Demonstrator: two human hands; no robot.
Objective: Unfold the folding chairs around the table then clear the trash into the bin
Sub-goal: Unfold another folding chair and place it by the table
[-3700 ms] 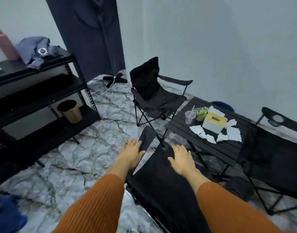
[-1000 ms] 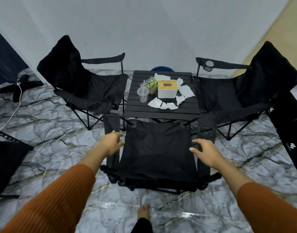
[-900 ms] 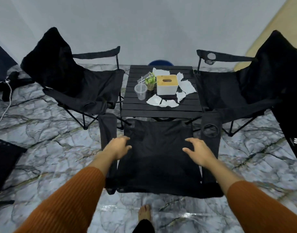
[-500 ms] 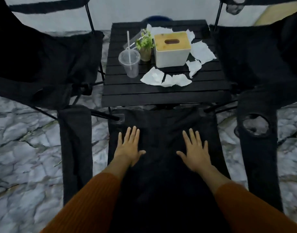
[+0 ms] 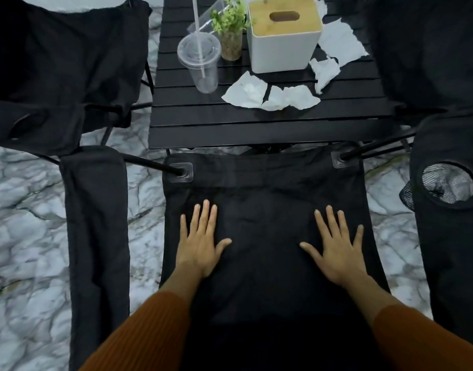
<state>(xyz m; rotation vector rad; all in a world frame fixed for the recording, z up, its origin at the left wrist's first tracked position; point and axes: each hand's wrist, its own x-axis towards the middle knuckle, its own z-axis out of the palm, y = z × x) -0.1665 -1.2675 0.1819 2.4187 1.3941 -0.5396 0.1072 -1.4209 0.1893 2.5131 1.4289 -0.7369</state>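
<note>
**A:** Where are the person's hands, taking the table (image 5: 256,124) as the marker?

**B:** On the seat of the near chair (image 5: 267,188), which sits against the table's closest edge. The left hand (image 5: 200,242) and right hand (image 5: 337,247) lie flat, fingers spread, palms on the fabric, holding nothing.

**A:** And the trash?

**B:** On the table, straight ahead of both hands, past the seat's front hem. The plastic cup (image 5: 199,65) stands upright on the table's left half, nearer the left hand. The crumpled tissues (image 5: 246,93) run in a loose line across the near-right part, nearer the right hand.

**A:** Counts?

**B:** Three chairs, all open: the near one, the left chair (image 5: 64,62) and the right chair (image 5: 430,49). There is one cup, and four tissue pieces show clearly, with perhaps a fifth behind the tissue box (image 5: 282,36). One clear wrapper (image 5: 203,21) lies by the plant (image 5: 231,36). No bin shows.
</note>
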